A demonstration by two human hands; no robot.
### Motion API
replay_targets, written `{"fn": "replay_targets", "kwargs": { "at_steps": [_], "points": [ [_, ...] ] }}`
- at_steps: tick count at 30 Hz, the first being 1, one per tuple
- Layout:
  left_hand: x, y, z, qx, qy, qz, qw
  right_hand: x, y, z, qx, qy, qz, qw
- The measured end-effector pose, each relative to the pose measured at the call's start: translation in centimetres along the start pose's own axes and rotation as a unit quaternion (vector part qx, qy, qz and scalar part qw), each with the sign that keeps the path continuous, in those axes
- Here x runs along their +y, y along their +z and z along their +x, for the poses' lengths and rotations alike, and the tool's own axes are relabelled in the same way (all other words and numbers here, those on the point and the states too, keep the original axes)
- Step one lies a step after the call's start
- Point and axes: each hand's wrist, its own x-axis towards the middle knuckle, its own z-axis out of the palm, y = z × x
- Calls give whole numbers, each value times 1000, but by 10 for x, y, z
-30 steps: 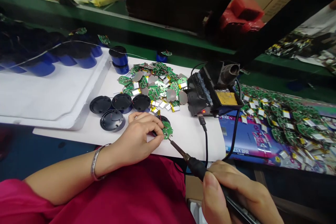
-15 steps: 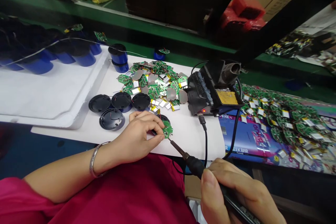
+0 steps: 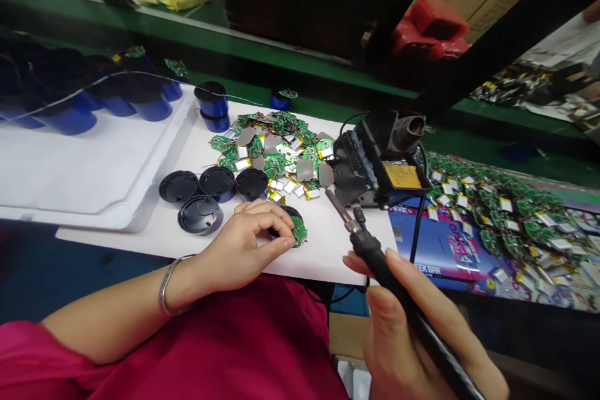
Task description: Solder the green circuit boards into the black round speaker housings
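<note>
My left hand (image 3: 255, 234) is closed on a small green circuit board (image 3: 300, 232) at the front of the white sheet. Behind the board shows part of a dark round cup, mostly covered by my fingers. My right hand (image 3: 412, 319) grips a black soldering iron (image 3: 375, 256). Its tip points up and left, apart from the board and in front of the iron's stand (image 3: 359, 162). Several black-topped round cups (image 3: 217, 182) stand just beyond my left hand. A heap of circuit boards (image 3: 281, 144) with silver battery cells lies behind them.
At the left is a white foam tray (image 3: 117, 169) with several blue cups (image 3: 154, 106). The stand carries a yellow sponge (image 3: 402, 176). More boards with batteries (image 3: 506, 206) cover the right side. A red wrapped bundle (image 3: 434, 25) sits on the ledge behind.
My right hand has lifted the soldering iron's tip off the board, swinging it up and right toward the stand. My left hand stays on the board.
</note>
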Motion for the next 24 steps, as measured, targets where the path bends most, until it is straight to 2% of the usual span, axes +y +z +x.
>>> {"fn": "replay_targets", "kwargs": {
  "at_steps": [4, 10, 16, 24],
  "points": [
    [2, 2, 1, 2, 22, -46, 999, 9, 27, -1, -25, -10, 51, 998],
    [-1, 5, 0, 10, 31, -77, 997, 13, 47, 5, -48, -47, 22, 997],
    [-3, 6, -1, 10, 33, -87, 996, 14, 55, 0, -50, -21, 32, 998],
    [-2, 5, 0, 0, 37, -77, 996, 16, 53, -2, -46, -7, 20, 999]
  ]
}}
